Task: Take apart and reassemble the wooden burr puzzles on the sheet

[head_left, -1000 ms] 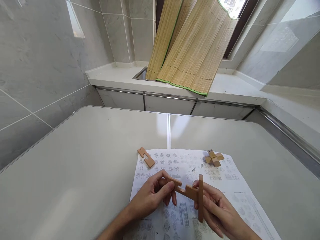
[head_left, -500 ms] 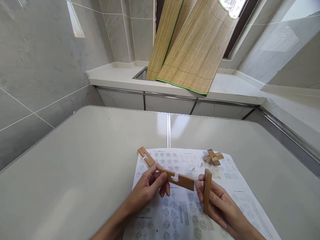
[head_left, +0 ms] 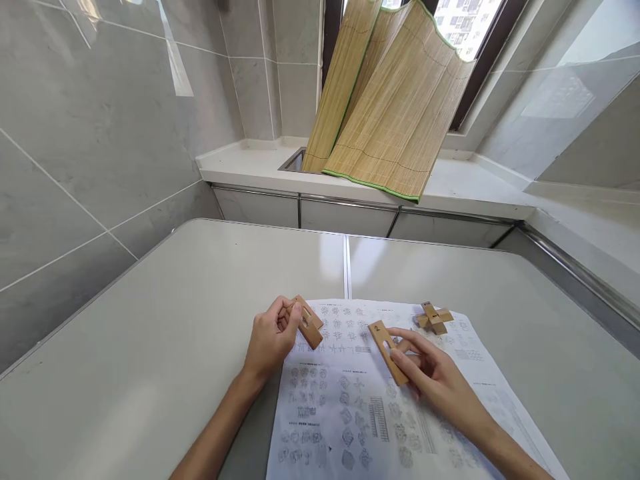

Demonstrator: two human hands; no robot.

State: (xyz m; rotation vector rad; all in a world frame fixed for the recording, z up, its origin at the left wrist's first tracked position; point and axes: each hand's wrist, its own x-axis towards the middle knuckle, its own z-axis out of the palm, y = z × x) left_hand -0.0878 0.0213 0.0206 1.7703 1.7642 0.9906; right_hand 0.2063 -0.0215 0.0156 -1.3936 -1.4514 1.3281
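My left hand is closed on a notched wooden puzzle piece, held between thumb and fingers at the upper left corner of the printed sheet. A second wooden piece shows just behind it, partly hidden, so whether the two touch I cannot tell. Over the middle of the sheet, my right hand grips a flat wooden puzzle piece with a slot in its middle and a small dark mark near its far end. Farther back on the right lies a cross-shaped wooden puzzle of interlocked pieces.
Under the sheet is a pale table with a seam running toward the back. Beyond its far edge are a white ledge and a bamboo mat leaning by the window. A grey tiled wall stands at left.
My left hand moved left and back with its notched piece, to the piece lying at the corner. My right hand tilted its upright piece down flatter. The view shifted slightly.
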